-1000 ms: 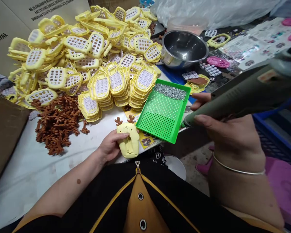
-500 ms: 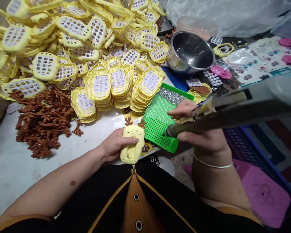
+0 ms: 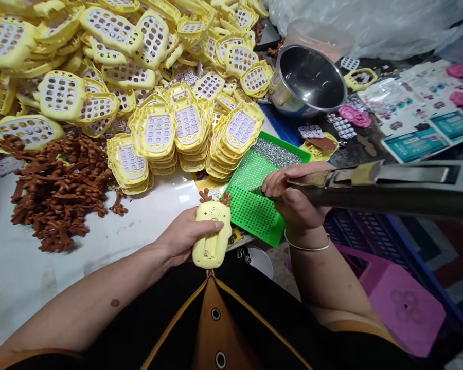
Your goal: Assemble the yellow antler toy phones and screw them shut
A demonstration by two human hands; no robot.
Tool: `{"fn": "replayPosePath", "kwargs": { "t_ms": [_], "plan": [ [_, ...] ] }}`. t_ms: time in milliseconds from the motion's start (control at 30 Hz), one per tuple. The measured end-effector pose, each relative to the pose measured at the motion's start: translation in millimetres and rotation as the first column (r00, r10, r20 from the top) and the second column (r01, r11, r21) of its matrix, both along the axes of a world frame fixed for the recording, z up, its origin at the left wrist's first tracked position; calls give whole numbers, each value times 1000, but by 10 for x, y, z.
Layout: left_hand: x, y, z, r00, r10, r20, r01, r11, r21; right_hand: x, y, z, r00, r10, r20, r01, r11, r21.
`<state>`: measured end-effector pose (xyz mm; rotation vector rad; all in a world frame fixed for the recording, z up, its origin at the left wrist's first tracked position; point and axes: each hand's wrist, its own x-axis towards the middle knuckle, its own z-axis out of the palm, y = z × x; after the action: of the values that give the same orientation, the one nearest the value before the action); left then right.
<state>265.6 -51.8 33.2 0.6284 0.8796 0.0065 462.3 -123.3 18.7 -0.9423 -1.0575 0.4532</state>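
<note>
My left hand (image 3: 183, 234) is closed around a yellow toy phone (image 3: 212, 252) with brown antlers on top. Its back faces up, showing the bare battery slot and screw holes, and my thumb presses across it. My right hand (image 3: 297, 198) grips a long, dark power screwdriver (image 3: 370, 192) with a metal lever along its side. The tool lies nearly level, its tip pointing left past my fingers, above the green perforated tray (image 3: 250, 205). Small silver screws (image 3: 278, 152) lie in the tray's far end.
Stacked yellow shells with keypads (image 3: 158, 133) stand behind the phone, before a large heap of yellow shells (image 3: 61, 95). Brown antler parts (image 3: 61, 195) are piled at left. A steel bowl (image 3: 308, 77), printed sheets (image 3: 416, 133) and a pink stool (image 3: 403, 303) are on the right.
My right hand has turned and wrapped its fingers around the screwdriver's front end, the tip shifting slightly left and up. The phone stays in my left hand, slightly lower.
</note>
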Motion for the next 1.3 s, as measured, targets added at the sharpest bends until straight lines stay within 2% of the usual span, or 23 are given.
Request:
{"fn": "replayPosePath", "kwargs": {
  "t_ms": [267,433,667,800,933,1033,1167,1300],
  "plan": [
    [9,11,-10,1000,-10,-10,10,1000,10,46,61,-81,1000,-10,17,11,998,-60],
    [9,9,1,1000,1,-16,-1,1000,6,31,38,-95,995,-55,78,67,984,-164],
    [-17,0,-6,1000,15,8,-16,1000,23,-4,61,-101,991,-123,54,127,989,-76],
    [-14,-4,-27,1000,21,1,-21,999,32,23,69,-133,996,-84,28,86,995,-53],
    [-2,-13,-43,1000,9,-5,-9,998,55,44,62,-155,998,-16,66,23,994,-109],
    [2,-23,-42,1000,11,-17,-10,998,65,-39,29,-35,997,-49,65,55,993,-106],
    [3,-35,-27,1000,16,-26,-14,997,72,-249,-117,303,990,-140,5,140,989,-44],
    [3,-45,-16,1000,13,-19,-11,997,72,-384,-286,523,1000,0,-14,-1,998,-64]
  ]
}}
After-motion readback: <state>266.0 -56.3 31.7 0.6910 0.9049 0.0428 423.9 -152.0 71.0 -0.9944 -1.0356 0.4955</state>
